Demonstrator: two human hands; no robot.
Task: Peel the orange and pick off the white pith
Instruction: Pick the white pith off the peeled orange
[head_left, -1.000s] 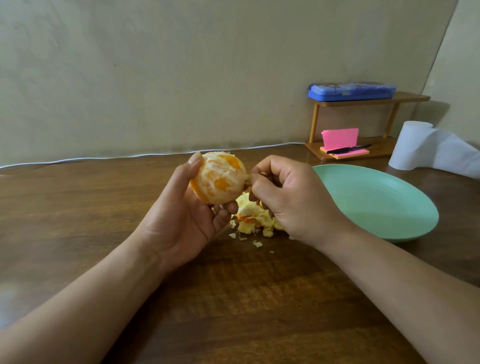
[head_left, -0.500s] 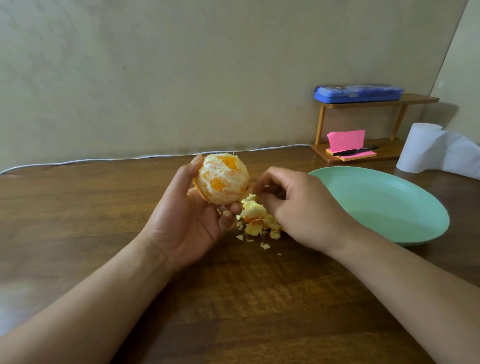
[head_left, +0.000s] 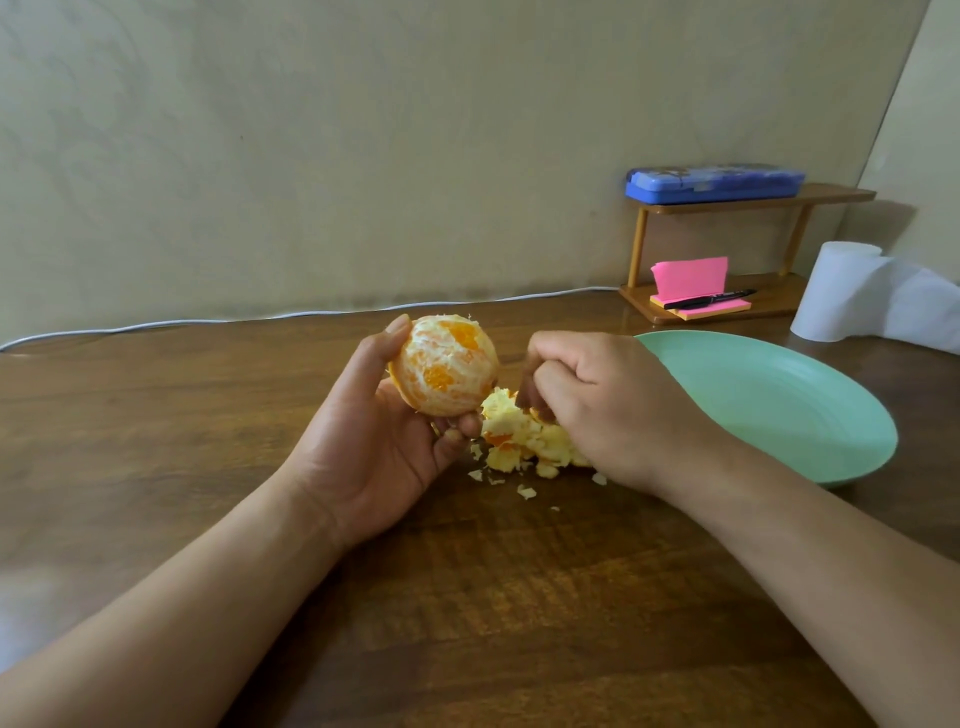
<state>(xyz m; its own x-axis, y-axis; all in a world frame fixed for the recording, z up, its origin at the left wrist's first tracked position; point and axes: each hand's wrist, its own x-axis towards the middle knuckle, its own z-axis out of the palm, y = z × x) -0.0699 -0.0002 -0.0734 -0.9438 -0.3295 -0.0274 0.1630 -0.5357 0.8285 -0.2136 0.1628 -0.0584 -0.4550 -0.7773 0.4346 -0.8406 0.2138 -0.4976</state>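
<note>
Down from the orange (head_left: 441, 366) since a second ago, the right hand (head_left: 613, 405) curls its fingers (head_left: 550, 379) into the peel pile (head_left: 511, 434) on the table (head_left: 208, 441); their tips are hidden, any pinch unreadable. The left hand (head_left: 374, 452) grips the mostly peeled orange aloft.

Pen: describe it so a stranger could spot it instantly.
Far right on the table stands a small wooden shelf. On its bottom board, the pen lies across a sticky-note pad. It's slim and black; the notes are pink.
</note>
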